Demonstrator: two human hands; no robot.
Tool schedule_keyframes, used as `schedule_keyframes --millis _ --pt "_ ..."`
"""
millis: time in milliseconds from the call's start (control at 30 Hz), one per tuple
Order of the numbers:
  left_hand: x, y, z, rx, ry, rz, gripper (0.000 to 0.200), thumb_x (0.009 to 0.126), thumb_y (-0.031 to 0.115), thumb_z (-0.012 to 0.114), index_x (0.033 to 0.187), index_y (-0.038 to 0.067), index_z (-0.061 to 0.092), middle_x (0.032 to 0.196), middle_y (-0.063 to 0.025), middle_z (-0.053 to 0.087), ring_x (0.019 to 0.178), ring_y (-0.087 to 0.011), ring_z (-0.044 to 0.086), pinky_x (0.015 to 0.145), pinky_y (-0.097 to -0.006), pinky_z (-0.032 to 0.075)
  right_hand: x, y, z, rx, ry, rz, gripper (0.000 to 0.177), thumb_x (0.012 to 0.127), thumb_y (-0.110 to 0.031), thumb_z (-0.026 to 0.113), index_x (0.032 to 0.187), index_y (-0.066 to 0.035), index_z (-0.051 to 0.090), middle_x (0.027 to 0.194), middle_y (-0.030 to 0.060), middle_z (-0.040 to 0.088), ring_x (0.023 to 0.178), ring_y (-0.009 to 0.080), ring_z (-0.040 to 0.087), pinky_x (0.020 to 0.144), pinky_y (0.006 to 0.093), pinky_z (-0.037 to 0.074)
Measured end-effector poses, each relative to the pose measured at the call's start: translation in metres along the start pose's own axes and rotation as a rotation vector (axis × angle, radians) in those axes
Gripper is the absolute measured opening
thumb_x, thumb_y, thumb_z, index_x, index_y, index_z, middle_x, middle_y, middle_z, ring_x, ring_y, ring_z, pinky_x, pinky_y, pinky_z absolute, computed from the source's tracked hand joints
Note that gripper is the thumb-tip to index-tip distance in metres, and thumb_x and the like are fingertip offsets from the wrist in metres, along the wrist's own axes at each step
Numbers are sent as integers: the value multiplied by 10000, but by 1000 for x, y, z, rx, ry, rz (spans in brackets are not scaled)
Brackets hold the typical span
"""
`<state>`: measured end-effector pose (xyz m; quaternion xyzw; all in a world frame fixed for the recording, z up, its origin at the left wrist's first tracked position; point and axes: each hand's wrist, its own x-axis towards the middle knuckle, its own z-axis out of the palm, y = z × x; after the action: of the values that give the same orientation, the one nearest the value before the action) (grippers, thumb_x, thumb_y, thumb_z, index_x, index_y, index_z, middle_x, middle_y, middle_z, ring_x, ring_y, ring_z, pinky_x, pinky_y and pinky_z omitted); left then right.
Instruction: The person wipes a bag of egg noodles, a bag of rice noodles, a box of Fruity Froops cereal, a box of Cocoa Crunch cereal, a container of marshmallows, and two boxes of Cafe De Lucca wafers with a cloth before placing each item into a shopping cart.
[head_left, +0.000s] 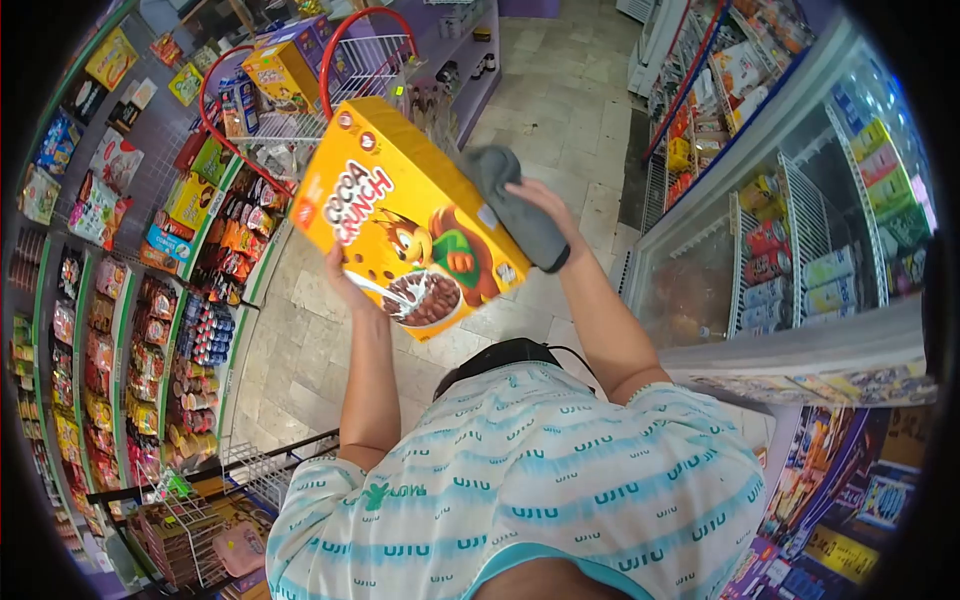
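A yellow Cocoa Crunch cereal box (400, 200) is held up in front of me, tilted, with its printed front facing up. My left hand (347, 283) grips the box at its lower left edge; part of the fingers is hidden behind it. Against the right side of the box, my right hand (548, 208) is closed around a dark grey cloth (515, 205). The cloth hangs in a bunched fold beside the box and touches or nearly touches its side.
Beyond the box stands a white wire rack with red hoops (370, 55), bearing more cereal boxes (280, 75). Snack shelves (150, 330) line the left. A glass-front drinks fridge (790, 240) is close on my right. A wire cart (190, 520) sits low at left. Tiled floor (560, 90) runs ahead.
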<state>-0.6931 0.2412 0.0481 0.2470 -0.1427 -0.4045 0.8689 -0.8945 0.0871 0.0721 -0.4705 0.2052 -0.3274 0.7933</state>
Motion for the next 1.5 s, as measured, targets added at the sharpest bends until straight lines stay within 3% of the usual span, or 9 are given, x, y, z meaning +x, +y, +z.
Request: schedule_keyframes --millis 67,100,267,400,467,800,900,1067,1500 --pt "2 -24 -8 -16 32 -91 487 863 348 467 1225 24 494 1208 -120 573 1055 -265 578 917 -388 460 56 17 6 1769 -331 678 286 916 -224 509 1111 -17 540 982 27 585 896 86 554 780 211 433" --pt "4 -37 -7 -80 21 -63 480 863 341 468 1218 19 499 1203 -120 579 1049 -263 583 918 -385 461 61 27 17 1761 -328 707 286 916 -224 509 1111 -17 540 982 27 585 896 86 554 780 211 433" --pt "29 -15 -12 -265 -38 14 459 862 316 474 1200 9 512 1178 -124 599 1016 -270 604 909 -393 472 43 79 76 1077 -734 24 242 936 -176 459 1135 -41 493 1009 11 482 959 52 434 834 203 372" --pt "55 43 -42 -133 114 66 463 854 316 488 1201 11 514 1158 -134 606 1000 -283 611 893 -409 484 70 102 117 571 -455 -14 326 943 -308 412 1174 -87 476 1148 39 486 1091 124 454 929 254 371" --pt "71 75 -69 -102 190 132 470 849 323 496 1201 12 514 1158 -139 603 1002 -287 610 889 -410 486 88 145 99 866 -226 676 431 920 -389 403 1263 -140 480 1216 57 547 1047 219 545 850 383 474" --pt "147 234 -150 36 186 397 425 836 294 523 1165 26 517 1130 -126 610 985 -255 616 855 -376 503 212 115 215 149 -318 132 444 880 -279 582 1220 -7 495 1103 86 583 1048 183 550 899 284 427" --pt "172 275 -165 309 209 368 226 794 231 550 921 45 565 684 -51 555 552 -136 580 395 -245 465 232 113 258 -357 -306 -125 525 853 -316 625 1231 18 477 1090 88 589 1045 149 544 881 252 416" --pt "224 309 -140 627 -73 412 618 675 169 666 1225 -21 457 1125 -122 571 1013 -194 567 894 -313 434 280 129 281 -415 -243 -294 602 766 -195 735 1245 13 435 1149 102 573 1032 156 553 889 285 431" --pt "479 308 -133 970 -341 158 507 866 114 618 1318 41 401 1240 -82 531 1167 -186 468 990 -326 352 455 150 286 -686 350 -588 629 739 38 665 1305 -2 394 1197 177 557 1033 251 574 876 332 438"
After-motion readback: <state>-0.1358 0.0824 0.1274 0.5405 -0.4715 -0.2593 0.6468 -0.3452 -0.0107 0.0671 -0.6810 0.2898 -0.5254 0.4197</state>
